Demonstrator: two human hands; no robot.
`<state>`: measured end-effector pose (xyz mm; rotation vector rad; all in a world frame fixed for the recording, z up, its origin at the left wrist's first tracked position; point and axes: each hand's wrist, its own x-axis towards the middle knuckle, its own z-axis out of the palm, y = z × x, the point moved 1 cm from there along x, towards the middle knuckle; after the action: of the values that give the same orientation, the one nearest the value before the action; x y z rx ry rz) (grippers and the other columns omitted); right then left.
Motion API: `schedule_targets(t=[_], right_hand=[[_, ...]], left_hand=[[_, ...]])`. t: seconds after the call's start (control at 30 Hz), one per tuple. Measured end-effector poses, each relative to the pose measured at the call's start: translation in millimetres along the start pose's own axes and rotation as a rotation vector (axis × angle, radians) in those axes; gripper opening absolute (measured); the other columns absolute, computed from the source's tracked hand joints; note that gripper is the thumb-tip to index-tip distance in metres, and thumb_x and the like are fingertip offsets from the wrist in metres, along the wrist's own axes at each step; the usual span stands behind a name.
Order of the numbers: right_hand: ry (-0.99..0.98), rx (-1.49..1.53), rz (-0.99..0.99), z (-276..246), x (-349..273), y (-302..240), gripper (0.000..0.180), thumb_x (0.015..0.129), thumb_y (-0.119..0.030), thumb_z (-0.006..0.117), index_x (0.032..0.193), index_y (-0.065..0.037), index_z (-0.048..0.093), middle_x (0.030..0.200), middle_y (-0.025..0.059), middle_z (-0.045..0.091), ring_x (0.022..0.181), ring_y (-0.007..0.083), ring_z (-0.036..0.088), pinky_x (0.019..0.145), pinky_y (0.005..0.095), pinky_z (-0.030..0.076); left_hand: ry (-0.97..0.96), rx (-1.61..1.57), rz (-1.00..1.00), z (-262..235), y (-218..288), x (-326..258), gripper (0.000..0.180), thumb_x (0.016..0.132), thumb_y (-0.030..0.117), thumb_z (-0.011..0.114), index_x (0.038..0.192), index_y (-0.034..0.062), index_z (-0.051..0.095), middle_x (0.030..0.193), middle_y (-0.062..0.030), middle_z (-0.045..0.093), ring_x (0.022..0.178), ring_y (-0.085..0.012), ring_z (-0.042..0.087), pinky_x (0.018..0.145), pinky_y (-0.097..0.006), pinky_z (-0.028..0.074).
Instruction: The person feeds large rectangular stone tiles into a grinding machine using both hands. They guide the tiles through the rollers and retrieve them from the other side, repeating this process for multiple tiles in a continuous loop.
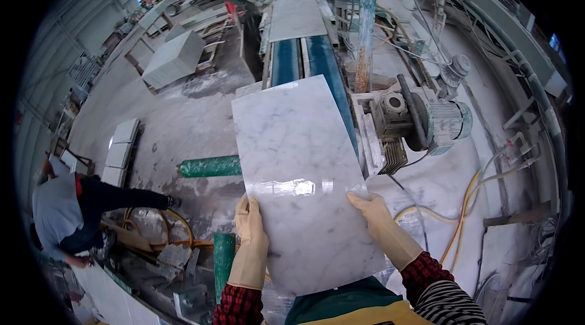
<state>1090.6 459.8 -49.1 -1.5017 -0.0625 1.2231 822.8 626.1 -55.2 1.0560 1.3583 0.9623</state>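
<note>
- Work in hand: one marble slab [304,142], veined white-grey, held in front of the body, long side running away from the person. Lifting grip looks complete, on both sides.
- Not yet done, as far as shows: letting go. Neither hand is free of the slab.
- Slab's far end overlaps the blue belts [323,60] in view; cannot tell whether it rests on them or hangs above. Near end reaches close to the green apron [347,300]; contact unclear.
- Left hand [250,230], cream glove: at the slab's left edge, fingers closed to a narrow grip on it. Digits under the slab hidden.
- Right hand [381,224], same glove: at the right edge, thumb [354,198] laid on the upper face, gap narrow, slab held. Other fingers mostly out of sight below.
- Farther up the line, a second slab [298,18] lies across the belts, no hand of this person on it.
- Right of the belts, a motor [448,119]; left, a green roller [210,166], apart from both hands.
</note>
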Motion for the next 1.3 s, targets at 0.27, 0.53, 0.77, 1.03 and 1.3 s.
schedule_targets(t=[0.27,0.53,0.77,1.03,1.3], right_hand=[[0.163,0.090,0.062,25,61,-15,0.061,0.093,-0.028,0.084,0.132,0.012,0.061,0.121,0.0181,0.072,0.104,0.0241,0.072,0.085,0.0377,0.059],[0.213,0.112,0.056,38,92,-21,0.052,0.094,-0.028,0.081,0.126,0.011,0.066,0.116,0.0152,0.074,0.101,0.0215,0.071,0.086,0.0331,0.057],[0.187,0.017,0.055,29,97,-33,0.057,0.100,-0.038,0.073,0.128,0.011,0.067,0.116,0.0149,0.074,0.100,0.0203,0.070,0.088,0.0343,0.056],[-0.143,0.254,0.168,-19,76,6,0.055,0.109,-0.044,0.056,0.147,-0.004,0.060,0.141,0.0103,0.068,0.127,0.0225,0.064,0.106,0.0393,0.052],[-0.121,-0.052,0.126,-38,-19,72,0.045,0.106,-0.033,0.066,0.138,0.000,0.064,0.128,0.0098,0.071,0.119,0.0220,0.068,0.091,0.0352,0.060]], left_hand=[[-0.217,-0.024,-0.080,46,-12,115,0.042,0.107,0.019,0.056,0.144,-0.0011,0.062,0.133,-0.0129,0.069,0.118,-0.0188,0.064,0.100,-0.033,0.051],[-0.351,-0.078,-0.174,61,14,145,0.046,0.108,0.023,0.057,0.148,0.0006,0.058,0.137,-0.0127,0.067,0.119,-0.0194,0.064,0.100,-0.033,0.051],[-0.445,0.856,0.039,34,59,138,0.056,0.100,0.034,0.067,0.152,0.0154,0.056,0.138,-0.0145,0.063,0.113,-0.0266,0.068,0.100,-0.038,0.053],[-0.151,0.179,-0.662,-61,-39,7,0.046,0.102,0.032,0.069,0.135,0.0002,0.062,0.128,-0.0123,0.070,0.111,-0.0284,0.070,0.094,-0.041,0.058],[-0.305,-0.414,-0.668,-56,-86,-40,0.031,0.108,0.017,0.059,0.129,-0.0049,0.063,0.126,-0.0197,0.071,0.112,-0.0349,0.074,0.091,-0.049,0.066]])
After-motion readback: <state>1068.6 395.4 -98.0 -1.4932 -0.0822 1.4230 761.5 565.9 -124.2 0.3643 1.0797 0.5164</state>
